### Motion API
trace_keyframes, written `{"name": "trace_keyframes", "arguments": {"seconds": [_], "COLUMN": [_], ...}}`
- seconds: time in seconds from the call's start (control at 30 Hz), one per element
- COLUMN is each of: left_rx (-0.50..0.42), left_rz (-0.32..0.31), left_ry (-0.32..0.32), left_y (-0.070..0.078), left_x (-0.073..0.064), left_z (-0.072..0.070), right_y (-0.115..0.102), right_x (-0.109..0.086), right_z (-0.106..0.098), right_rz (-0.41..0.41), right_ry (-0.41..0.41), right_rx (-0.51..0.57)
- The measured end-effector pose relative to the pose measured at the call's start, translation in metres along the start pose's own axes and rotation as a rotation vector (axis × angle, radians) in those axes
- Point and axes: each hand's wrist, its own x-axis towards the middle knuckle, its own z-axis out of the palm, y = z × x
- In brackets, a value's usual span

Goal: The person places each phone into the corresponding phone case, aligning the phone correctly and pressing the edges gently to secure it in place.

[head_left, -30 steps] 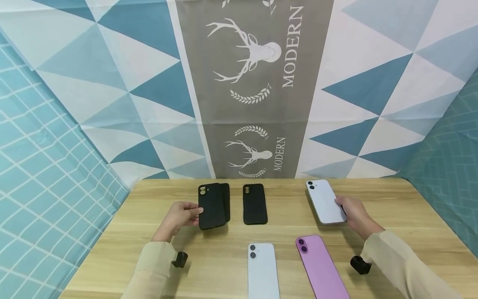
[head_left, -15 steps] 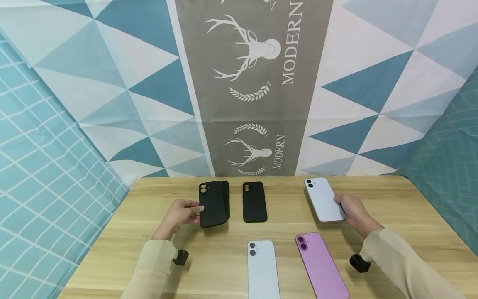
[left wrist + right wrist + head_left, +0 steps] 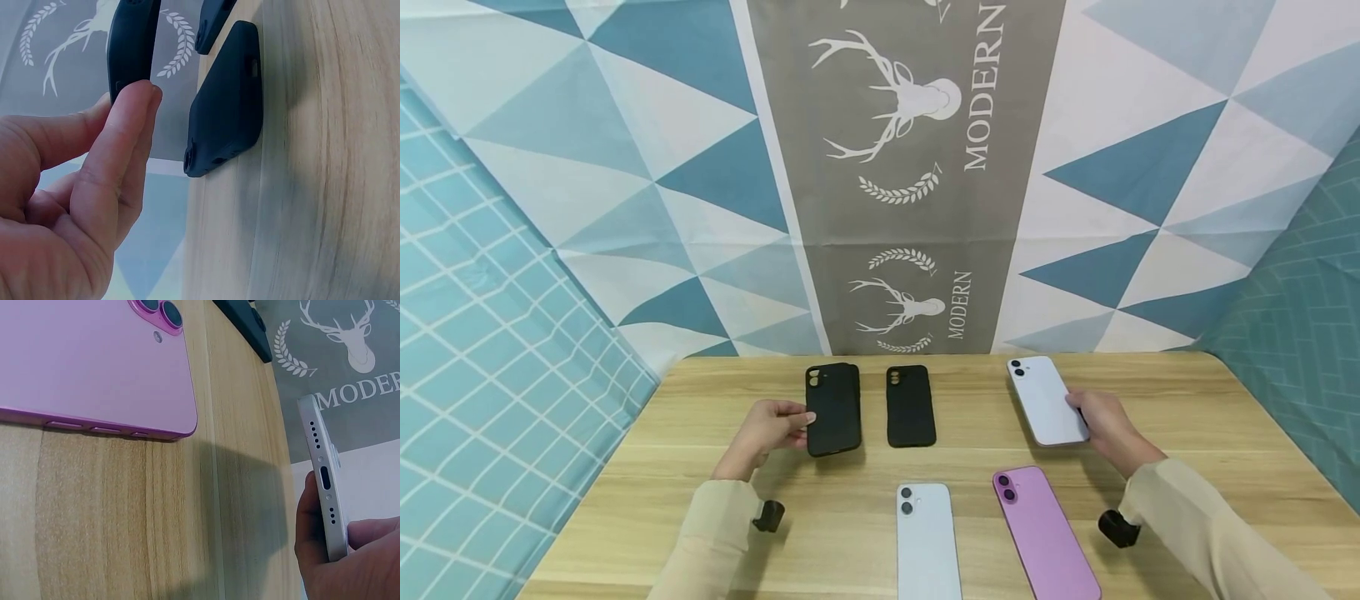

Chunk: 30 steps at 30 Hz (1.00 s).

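Pinching the upper black case [image 3: 835, 410] by its left edge between thumb and fingers, the left hand [image 3: 769, 435] holds it over the 2nd black case [image 3: 226, 109], likely so its face shows. The right hand [image 3: 1108, 429] grips the held white phone [image 3: 1047, 400] likewise, above the table [image 3: 625, 508]. Between them lies the 3rd black case [image 3: 911, 408]; nearer, the other white phone [image 3: 927, 546] and pink phone [image 3: 1047, 533] lie apart, presumably for easy reach.
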Motion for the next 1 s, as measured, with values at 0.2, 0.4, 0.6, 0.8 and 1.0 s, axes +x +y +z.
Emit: {"name": "trace_keyframes", "arguments": {"seconds": [0.2,0.4,0.6,0.8,1.0], "left_rx": [-0.005,-0.004,0.005,-0.010,-0.018], "left_rz": [0.009,0.011,0.014,0.005,0.008], "left_ry": [-0.010,-0.012,-0.015,-0.014,-0.018], "left_y": [0.000,0.000,0.001,0.002,0.002], "left_x": [0.001,0.003,0.004,0.005,0.004], "left_z": [0.002,0.004,0.006,0.008,0.010], "right_y": [0.000,0.000,0.001,0.000,0.001], "right_x": [0.000,0.000,0.001,0.000,0.002], "right_z": [0.002,0.004,0.006,0.008,0.012], "right_rz": [-0.006,-0.006,-0.020,-0.015,-0.016], "right_ry": [0.002,0.000,-0.006,-0.011,-0.001], "right_rx": [-0.008,-0.016,-0.007,-0.003,0.003]}}
